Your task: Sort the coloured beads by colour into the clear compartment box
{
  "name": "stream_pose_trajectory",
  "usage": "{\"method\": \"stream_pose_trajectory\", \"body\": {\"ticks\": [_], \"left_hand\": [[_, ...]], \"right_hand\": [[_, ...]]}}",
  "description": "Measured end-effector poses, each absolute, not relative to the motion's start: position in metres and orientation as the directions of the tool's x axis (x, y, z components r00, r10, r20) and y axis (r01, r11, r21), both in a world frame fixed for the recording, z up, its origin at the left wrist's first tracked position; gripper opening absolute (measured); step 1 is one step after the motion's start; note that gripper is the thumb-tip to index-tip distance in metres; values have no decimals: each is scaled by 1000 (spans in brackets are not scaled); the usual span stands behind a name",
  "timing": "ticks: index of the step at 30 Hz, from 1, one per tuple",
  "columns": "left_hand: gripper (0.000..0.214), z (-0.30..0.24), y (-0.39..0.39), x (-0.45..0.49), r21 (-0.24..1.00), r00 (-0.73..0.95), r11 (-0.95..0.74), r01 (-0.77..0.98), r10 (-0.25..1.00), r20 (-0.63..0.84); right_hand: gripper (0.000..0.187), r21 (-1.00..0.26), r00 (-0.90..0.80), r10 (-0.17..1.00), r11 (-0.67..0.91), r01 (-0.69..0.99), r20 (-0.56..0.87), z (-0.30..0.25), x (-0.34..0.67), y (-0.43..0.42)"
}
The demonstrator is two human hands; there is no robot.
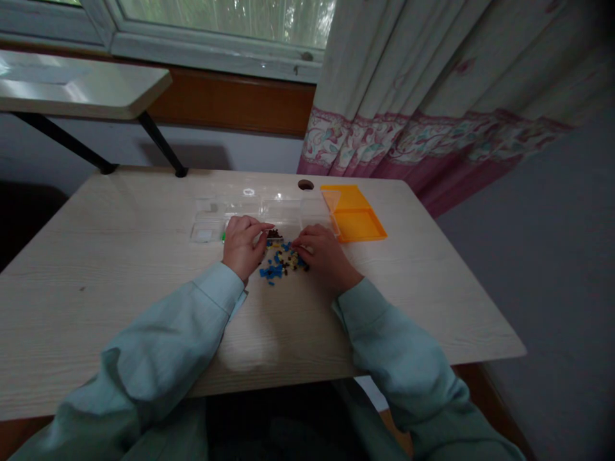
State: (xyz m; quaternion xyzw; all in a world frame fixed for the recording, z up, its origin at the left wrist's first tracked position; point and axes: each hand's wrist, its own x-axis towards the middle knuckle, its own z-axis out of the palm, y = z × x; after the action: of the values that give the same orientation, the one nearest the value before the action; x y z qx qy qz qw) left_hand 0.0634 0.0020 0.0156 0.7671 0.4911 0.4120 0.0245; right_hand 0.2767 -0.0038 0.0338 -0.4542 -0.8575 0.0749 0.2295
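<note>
A loose pile of tiny blue, yellow and dark brown building bricks lies on the table between my hands. Behind it stands a clear plastic compartment box, with dark brown bricks gathered at its near side. My left hand is at the box's near edge, thumb and forefinger drawn close together beside the brown bricks. A bit of green shows by its knuckles. At the right side of the pile, my right hand has its fingertips pinched together. Whatever either hand holds is too small to make out.
A yellow plastic case lies unfolded at the box's right, partly under its clear lid. Behind it is a round cable hole in the table. A raised shelf on black legs stands back left; a curtain hangs behind.
</note>
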Motion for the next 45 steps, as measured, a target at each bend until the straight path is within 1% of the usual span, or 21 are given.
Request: {"method": "stream_pose_trajectory", "body": {"ticks": [5, 11, 15, 19, 25, 32, 38, 42, 45], "left_hand": [[18, 18, 1, 64, 437, 190, -536, 722, 761, 620], [18, 20, 0, 65, 439, 197, -539, 719, 763, 615], [19, 19, 0, 64, 448, 198, -537, 715, 770, 607], [19, 18, 0, 64, 460, 192, -531, 712, 777, 600], [20, 19, 1, 64, 454, 206, -531, 716, 782, 588], [19, 18, 0, 64, 457, 199, -534, 711, 777, 598], [20, 19, 0, 64, 462, 201, -532, 709, 781, 592], [19, 18, 1, 64, 465, 196, -531, 708, 781, 594], [20, 18, 1, 64, 469, 194, -529, 707, 783, 591]], "right_hand": [[11, -239, -583, 784, 621, 747, 215, 40, 277, -7], [13, -183, -592, 783, 621, 763, 189, 43, 275, -10], [13, -221, -620, 762, 647, 729, 188, 48, 279, -10], [9, -261, -674, 723, 687, 678, 150, 52, 282, -10], [10, -229, -682, 719, 692, 684, 136, 53, 280, -12], [12, -198, -653, 736, 677, 709, 176, 45, 274, -11], [17, -273, -641, 737, 676, 685, 216, 43, 280, -7], [13, -297, -678, 711, 699, 651, 189, 48, 284, -8], [14, -295, -684, 709, 699, 652, 169, 46, 284, -7]]}}
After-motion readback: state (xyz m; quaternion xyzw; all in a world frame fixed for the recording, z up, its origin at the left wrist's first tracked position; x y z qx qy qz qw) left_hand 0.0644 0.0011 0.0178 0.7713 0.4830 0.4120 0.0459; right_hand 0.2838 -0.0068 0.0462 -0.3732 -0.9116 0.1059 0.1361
